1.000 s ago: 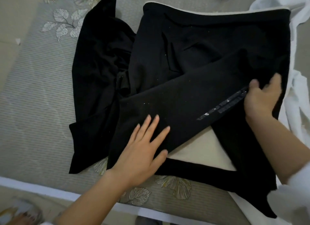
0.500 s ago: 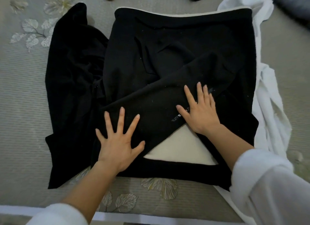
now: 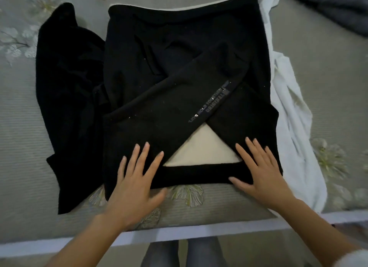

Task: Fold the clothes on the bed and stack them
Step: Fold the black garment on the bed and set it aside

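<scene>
Patterned grey bed (image 3: 20, 127) bearing, at centre, a black top (image 3: 179, 47) spread flat with both sleeves crossed over its front, a cream triangle (image 3: 201, 147) exposed between sleeves and hem. A crumpled second black garment (image 3: 67, 107) touches its left side and a white garment (image 3: 288, 117) lies along its right. Left hand (image 3: 133, 183) and right hand (image 3: 262, 175) rest flat on the top's near corners, fingers straight and spread, grasping nothing.
</scene>
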Tool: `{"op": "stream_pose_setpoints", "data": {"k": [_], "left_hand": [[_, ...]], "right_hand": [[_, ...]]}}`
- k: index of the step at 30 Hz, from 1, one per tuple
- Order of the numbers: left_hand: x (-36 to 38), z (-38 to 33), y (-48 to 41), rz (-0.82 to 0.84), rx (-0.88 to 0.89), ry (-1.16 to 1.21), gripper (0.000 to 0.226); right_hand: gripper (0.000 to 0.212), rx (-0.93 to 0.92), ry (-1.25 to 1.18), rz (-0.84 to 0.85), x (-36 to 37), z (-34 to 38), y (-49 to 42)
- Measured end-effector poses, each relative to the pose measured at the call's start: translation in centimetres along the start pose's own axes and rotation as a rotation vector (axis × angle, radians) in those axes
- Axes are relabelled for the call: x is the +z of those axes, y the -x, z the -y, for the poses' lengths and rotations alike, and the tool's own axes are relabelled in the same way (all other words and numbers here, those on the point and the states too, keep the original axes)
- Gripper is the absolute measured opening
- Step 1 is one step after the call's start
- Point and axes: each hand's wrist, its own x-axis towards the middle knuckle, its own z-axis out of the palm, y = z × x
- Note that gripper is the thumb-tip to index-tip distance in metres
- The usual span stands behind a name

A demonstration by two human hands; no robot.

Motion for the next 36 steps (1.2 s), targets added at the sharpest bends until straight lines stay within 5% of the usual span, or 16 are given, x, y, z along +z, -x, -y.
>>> {"op": "stream_pose_setpoints", "data": {"k": [4,11,18,29,36], "left_hand": [[1.6,0.4,-0.5,0.084,0.158,-0.141,0.082],[2.6,-0.3,-2.6,0.073,0.116,-0.267,0.088],[-1.6,-2.3,-3.6,0.132,0.03,-0.261,0.046],[-13.2,-8.2,2.6,-0.438,0.072,-0.132,0.024],[-14.1,-13.6,9.6,0.035,-0.042,-0.07,0.043]], "right_hand": [[0.088,0.003,0.131,0.117,1.5,-1.8,2.1],[0.094,0.063,0.245,0.088,1.8,-0.5,0.2],[0.052,0.062,0.264,0.097,-1.2,1.1,-1.0],[0.045,-0.077,0.262,-0.141,-16.0,2.1,3.5],[0.037,-0.1,0.172,0.223,-18.4,1.0,10.7]]}}
